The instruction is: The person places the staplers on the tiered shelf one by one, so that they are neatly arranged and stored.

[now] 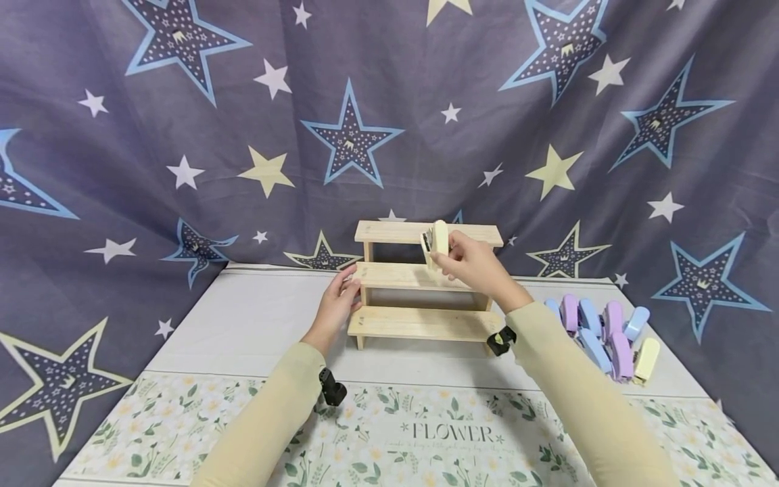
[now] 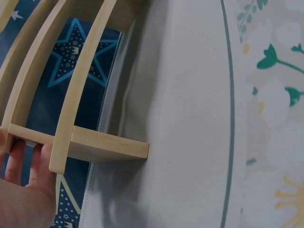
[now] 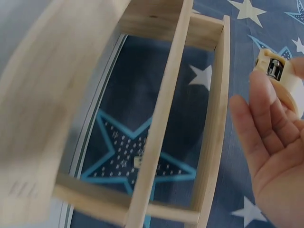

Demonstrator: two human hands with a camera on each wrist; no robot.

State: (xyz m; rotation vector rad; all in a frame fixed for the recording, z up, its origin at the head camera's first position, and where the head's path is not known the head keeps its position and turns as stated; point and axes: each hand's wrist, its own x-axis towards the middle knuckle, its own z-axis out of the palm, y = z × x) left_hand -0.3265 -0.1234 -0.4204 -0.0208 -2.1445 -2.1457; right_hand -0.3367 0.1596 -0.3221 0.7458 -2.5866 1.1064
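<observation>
A pale yellow stapler (image 1: 439,238) is pinched between the thumb and fingers of my right hand (image 1: 481,267), held on end near the top and middle tiers of a three-tier wooden rack (image 1: 420,323). The right wrist view shows one end of the stapler (image 3: 292,85) with its metal part; the fingers cover some of its body. My left hand (image 1: 333,306) grips the rack's left side at the middle tier. From the left wrist view, its fingers (image 2: 42,166) reach round the side support. Whether the stapler touches a tier, I cannot tell.
Several blue and purple staplers (image 1: 621,355) and a yellow stapler (image 1: 646,360) lie grouped on the white table (image 1: 262,318), right of the rack. A floral mat (image 1: 377,433) covers the near edge. Behind hangs a star-patterned dark curtain (image 1: 389,61).
</observation>
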